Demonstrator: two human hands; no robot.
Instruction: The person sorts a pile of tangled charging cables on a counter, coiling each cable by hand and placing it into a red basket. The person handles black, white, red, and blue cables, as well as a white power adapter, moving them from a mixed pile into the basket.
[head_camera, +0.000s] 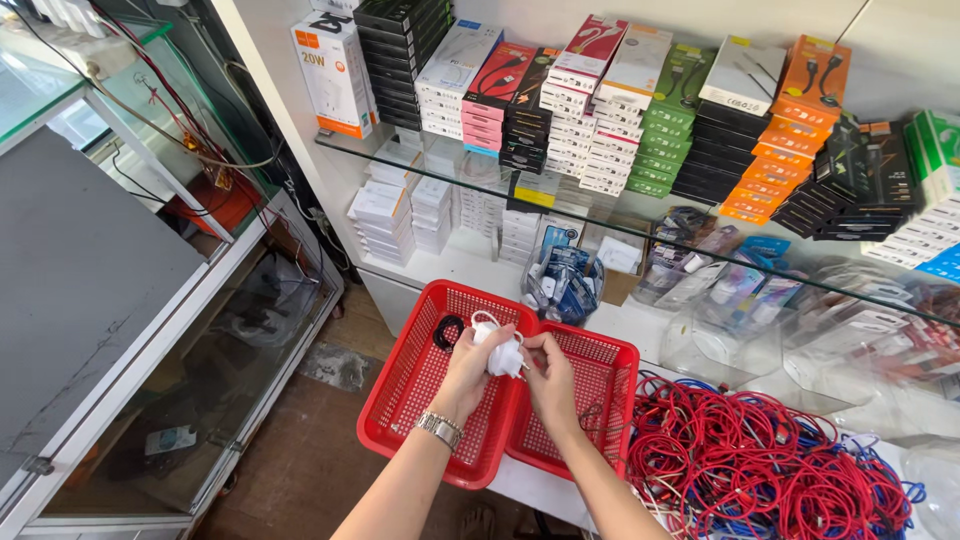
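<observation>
My left hand (472, 362), with a metal watch on its wrist, grips a white charger plug (503, 356) with a white cable coiled around it. My right hand (545, 366) pinches the plug's right side with its fingertips. Both hands hover above two red mesh baskets: the left basket (405, 400) and the right basket (610, 385). A black coiled cable (449, 329) lies in the left basket's far corner.
A big tangle of red and blue cables (765, 465) lies to the right on the white counter. A glass shelf (640, 215) carries stacked boxes of chargers and cables. A glass display cabinet (150, 330) stands on the left. Bags of accessories (562, 283) sit behind the baskets.
</observation>
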